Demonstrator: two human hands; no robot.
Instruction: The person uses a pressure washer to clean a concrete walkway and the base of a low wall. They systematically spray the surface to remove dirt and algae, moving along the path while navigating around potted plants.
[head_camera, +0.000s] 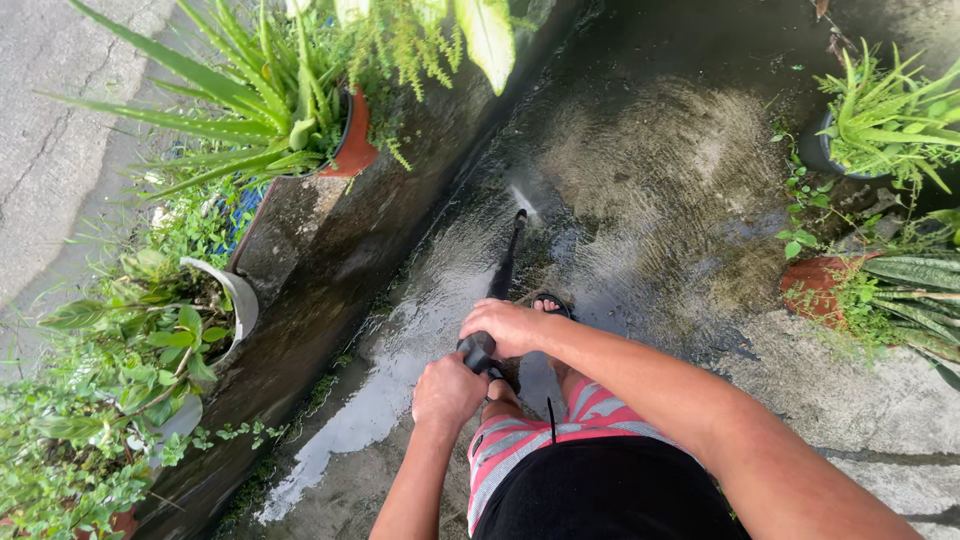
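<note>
From my seat I read this as the washing step in full run: both hands are clamped on the long black pressure-washer wand (503, 270), my left hand (447, 392) wrapped tight around the rear of the grip low in the middle of the frame, my right hand (510, 326) closed over the handle just above it. The wand runs up the middle of the frame to its nozzle, where a small white fan of spray (522, 198) strikes the wet, dark concrete floor (660, 160) just beside the foot of the low mossy concrete wall (330, 270). A paler, already scoured patch shows in the upper right of centre; the strip along the wall base looks darker, so I judge the next move calls for a slow sweep along that seam, keeping the nozzle low and angled away from the sandalled foot (550, 303) touching the wand's line in the picture. Room is tight on the left, where the wall carries a terracotta pot of spiky green plants (352, 140); on the right edge more potted plants (880, 130) and a broken red-brown pot (815, 285) hem the floor. The open run lies up the middle.
</note>
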